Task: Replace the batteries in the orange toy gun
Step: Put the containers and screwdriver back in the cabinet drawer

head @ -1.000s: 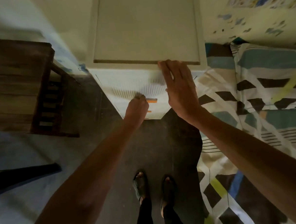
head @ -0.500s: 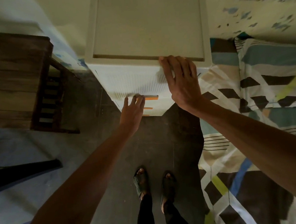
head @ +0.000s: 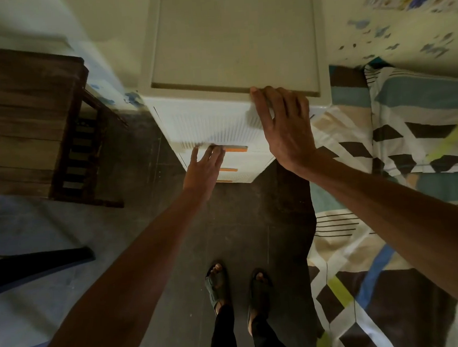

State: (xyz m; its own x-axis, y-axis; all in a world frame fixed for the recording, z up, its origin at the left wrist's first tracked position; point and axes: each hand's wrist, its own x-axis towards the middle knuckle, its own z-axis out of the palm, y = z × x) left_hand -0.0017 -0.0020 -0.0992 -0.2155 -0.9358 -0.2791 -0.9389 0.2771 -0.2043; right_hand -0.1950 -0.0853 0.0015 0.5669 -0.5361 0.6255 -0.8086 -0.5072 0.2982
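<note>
Orange toy gun out of sight at this moment, nothing in the head view shows it, so I cannot tell where it lies. What we do see from above is a pale plastic drawer cabinet (head: pixel 234 37) standing against the wall. Left hand (head: pixel 204 167) is reaching low at the front of it, fingers straight and released, gripping nothing, the fingertips touching the bottom edge of the ribbed top drawer (head: pixel 205 126), just beside the left end of its orange handle (head: pixel 235 149). Two more orange handles show on the drawer fronts underneath, partly behind that hand. Up at the top, right hand (head: pixel 284 126) lies palm down over the cabinet's front rim, fingers extended and a little spread, resting on the edge rather than grasping it, the tips reaching the recessed panel of the lid. Both forearms stretch out bare from the bottom corners. To the left of the cabinet stands a dark wooden table (head: pixel 26 119); to the right, touching the cabinet's side, a bed sheet (head: pixel 409 133) patterned in teal, brown and white. Down below, two feet in dark sandals (head: pixel 216 285) stand side by side on the dark floor (head: pixel 239 221)
</note>
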